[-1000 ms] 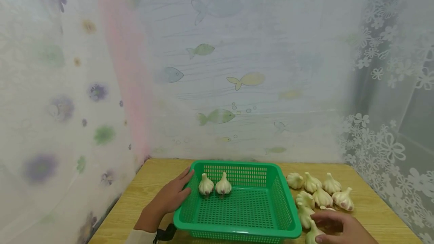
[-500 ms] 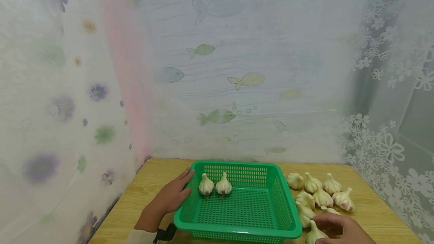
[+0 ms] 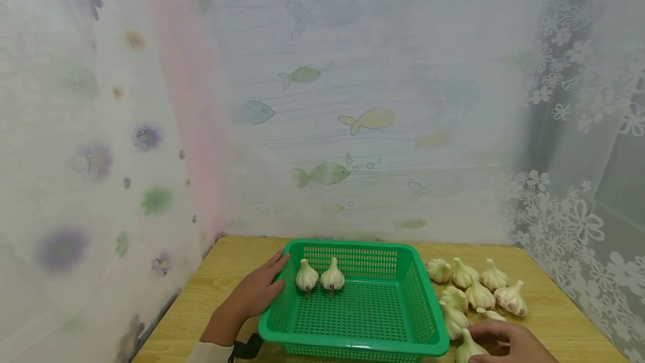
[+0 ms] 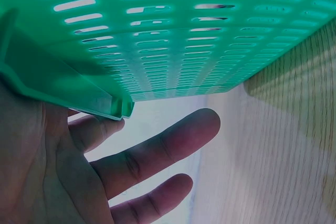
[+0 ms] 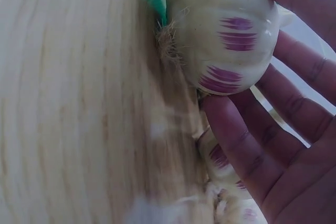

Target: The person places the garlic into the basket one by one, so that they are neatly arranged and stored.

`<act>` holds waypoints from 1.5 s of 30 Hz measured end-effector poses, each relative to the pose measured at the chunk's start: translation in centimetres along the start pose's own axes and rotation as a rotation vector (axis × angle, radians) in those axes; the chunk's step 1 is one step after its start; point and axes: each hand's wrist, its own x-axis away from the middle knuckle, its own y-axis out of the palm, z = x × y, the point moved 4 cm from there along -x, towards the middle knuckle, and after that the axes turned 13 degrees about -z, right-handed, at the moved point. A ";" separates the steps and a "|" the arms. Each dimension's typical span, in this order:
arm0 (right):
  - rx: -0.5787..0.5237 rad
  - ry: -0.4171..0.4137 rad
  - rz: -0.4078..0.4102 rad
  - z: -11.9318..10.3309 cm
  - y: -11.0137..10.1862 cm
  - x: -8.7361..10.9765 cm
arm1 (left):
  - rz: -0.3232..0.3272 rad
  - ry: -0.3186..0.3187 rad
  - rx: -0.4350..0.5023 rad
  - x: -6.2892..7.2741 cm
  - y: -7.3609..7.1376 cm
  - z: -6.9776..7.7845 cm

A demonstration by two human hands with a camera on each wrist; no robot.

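Note:
A green plastic basket (image 3: 354, 345) with slotted walls stands on the table. My left hand (image 3: 255, 289) rests on its left rim with fingers extended; in the left wrist view the palm (image 4: 58, 166) touches the rim and several fingers reach past the slotted wall. Two garlic bulbs (image 3: 332, 277) stand upright inside, near the back left. Right of the basket's front corner, my right hand (image 3: 511, 341) holds another garlic bulb (image 3: 467, 349) between thumb and fingers. The right wrist view shows that purple-streaked bulb (image 5: 226, 35) up close, its roots towards the wood; whether it touches the table I cannot tell.
Several more garlic bulbs (image 3: 480, 296) lie clustered on the wooden table (image 3: 559, 318) along the basket's right side. Patterned plastic sheeting (image 3: 373, 195) hangs behind the table and on both sides. A dark strap (image 3: 247, 347) sits on my left wrist.
My right hand has closed its fingers in around the nearest garlic bulb, which shifts very slightly. The left hand and the basket have stayed put.

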 end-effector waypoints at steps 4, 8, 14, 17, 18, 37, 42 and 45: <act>0.068 0.009 0.015 -0.3 -0.3 0.1 | 0.000 -0.003 -0.004 0.0 0.1 0.0; 0.084 0.026 0.022 -0.6 -0.6 0.1 | 0.003 -0.006 0.002 0.0 0.0 0.0; 0.090 0.021 0.018 -1.4 -0.8 0.2 | 0.004 -0.002 0.000 -0.1 0.1 0.0; 0.111 0.012 0.021 -2.0 -0.8 0.2 | 0.005 0.007 0.004 0.0 0.1 0.0; 0.125 0.013 0.027 -2.3 -0.8 0.2 | 0.005 0.009 0.006 0.0 0.0 0.0; 0.357 -0.092 0.176 -6.5 -1.1 0.0 | 0.010 0.006 0.019 0.1 -0.1 0.0; 0.404 -0.145 0.212 -7.4 -1.2 -0.1 | 0.005 0.009 0.022 -0.1 0.0 -0.2; 0.425 -0.186 0.243 -8.2 -1.1 -0.3 | 0.005 0.005 0.017 -0.1 -0.1 -0.3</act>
